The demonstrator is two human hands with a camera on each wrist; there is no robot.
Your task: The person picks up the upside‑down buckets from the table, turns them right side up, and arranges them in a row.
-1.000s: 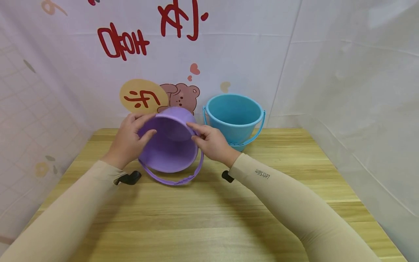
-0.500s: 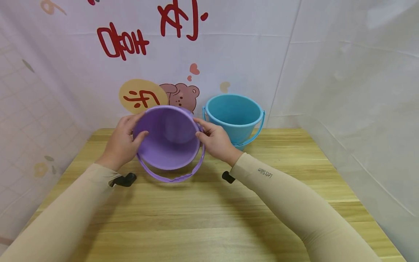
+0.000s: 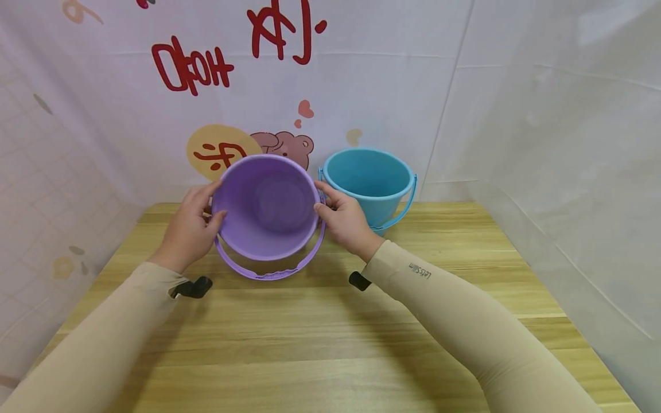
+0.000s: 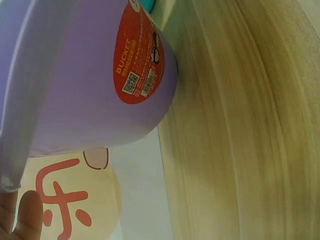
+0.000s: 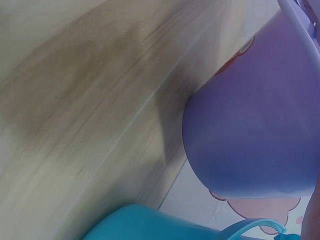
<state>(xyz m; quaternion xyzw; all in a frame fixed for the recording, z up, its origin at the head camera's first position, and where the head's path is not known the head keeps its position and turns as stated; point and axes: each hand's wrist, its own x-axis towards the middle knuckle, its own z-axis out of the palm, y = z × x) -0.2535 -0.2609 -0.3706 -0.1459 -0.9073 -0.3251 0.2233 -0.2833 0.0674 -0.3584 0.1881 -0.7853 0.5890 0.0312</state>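
Note:
A purple bucket [image 3: 265, 212] is tipped with its open mouth toward me, its handle [image 3: 273, 276] hanging below the rim. My left hand [image 3: 192, 221] grips the rim on the left side, thumb at the inner edge. On the opposite side my right hand [image 3: 345, 218] pinches the rim near the handle joint. In the left wrist view the purple bucket [image 4: 90, 80] shows a red oval label [image 4: 139, 55] on its outer wall. The right wrist view shows the purple bucket's rounded underside [image 5: 240, 140] close over the table.
A blue bucket [image 3: 379, 206] stands upright just behind my right hand, its handle lowered at the front. The wooden table [image 3: 289, 344] reaches back to a white printed backdrop [image 3: 403, 86]. More white sheeting [image 3: 578, 143] hangs along the right side.
The purple bucket has turned its mouth more fully toward me and its rim has risen. My left hand has shifted slightly left and my right hand slightly right with it.

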